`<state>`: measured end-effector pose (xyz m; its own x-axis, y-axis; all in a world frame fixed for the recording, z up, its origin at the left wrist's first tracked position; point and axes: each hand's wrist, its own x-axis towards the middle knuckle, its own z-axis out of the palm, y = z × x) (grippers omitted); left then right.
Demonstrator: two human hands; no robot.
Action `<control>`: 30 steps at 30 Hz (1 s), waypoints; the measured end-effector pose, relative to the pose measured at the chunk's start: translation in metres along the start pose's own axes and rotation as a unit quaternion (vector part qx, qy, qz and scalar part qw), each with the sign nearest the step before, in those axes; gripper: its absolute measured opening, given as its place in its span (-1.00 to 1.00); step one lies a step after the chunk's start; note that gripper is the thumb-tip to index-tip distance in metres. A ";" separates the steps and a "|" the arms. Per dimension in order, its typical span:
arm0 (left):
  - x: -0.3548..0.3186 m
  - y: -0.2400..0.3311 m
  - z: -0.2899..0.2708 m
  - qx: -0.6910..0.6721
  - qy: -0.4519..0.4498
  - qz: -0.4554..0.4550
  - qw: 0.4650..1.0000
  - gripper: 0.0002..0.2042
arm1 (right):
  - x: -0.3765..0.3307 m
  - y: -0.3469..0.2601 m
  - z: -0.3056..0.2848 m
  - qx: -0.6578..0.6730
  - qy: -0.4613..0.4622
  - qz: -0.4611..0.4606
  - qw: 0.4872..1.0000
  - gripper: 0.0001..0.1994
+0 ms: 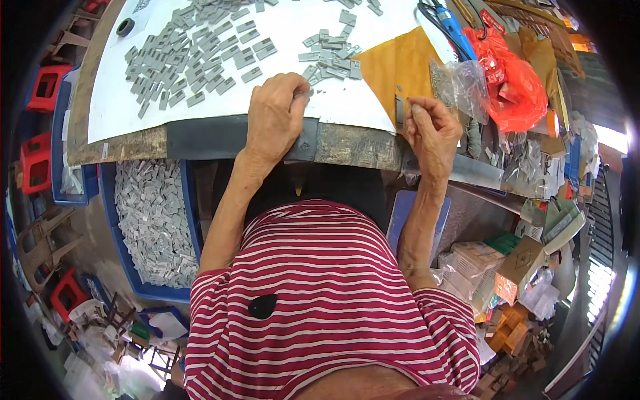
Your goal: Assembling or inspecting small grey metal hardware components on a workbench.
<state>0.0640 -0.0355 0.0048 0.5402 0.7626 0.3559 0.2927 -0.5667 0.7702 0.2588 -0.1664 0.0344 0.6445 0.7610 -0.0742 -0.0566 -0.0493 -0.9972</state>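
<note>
Well, the right hand (435,130) has thumb and finger pressed together at the brown sheet (390,63) — on what, I can't tell. Left of that sheet, beside the grey pieces (333,60), the left hand (275,113) curls, grip hidden; a light touch should suit.

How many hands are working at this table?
2. The left hand is at the table's front edge, just on the near side of the scattered grey pieces; the right hand is by the near end of the brown envelope. I see no others.
</note>
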 end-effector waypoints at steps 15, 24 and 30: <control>-0.002 0.004 -0.004 -0.020 -0.001 -0.008 1.000 -0.87 | 0.046 0.022 -0.009 -0.401 -0.026 -0.179 0.898 -0.93; -0.003 0.005 -0.005 0.003 -0.003 0.017 1.000 -0.88 | 0.047 0.013 -0.001 -0.488 -0.044 -0.247 0.836 -0.97; -0.006 0.008 -0.004 -0.051 -0.019 -0.001 0.999 -0.88 | 0.048 0.010 -0.002 -0.499 -0.055 -0.229 0.834 -0.96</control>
<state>0.0600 -0.0432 0.0112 0.5698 0.7500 0.3359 0.2129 -0.5295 0.8211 0.2912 -0.1317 0.0203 0.3480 0.8996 0.2639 0.8743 -0.2098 -0.4377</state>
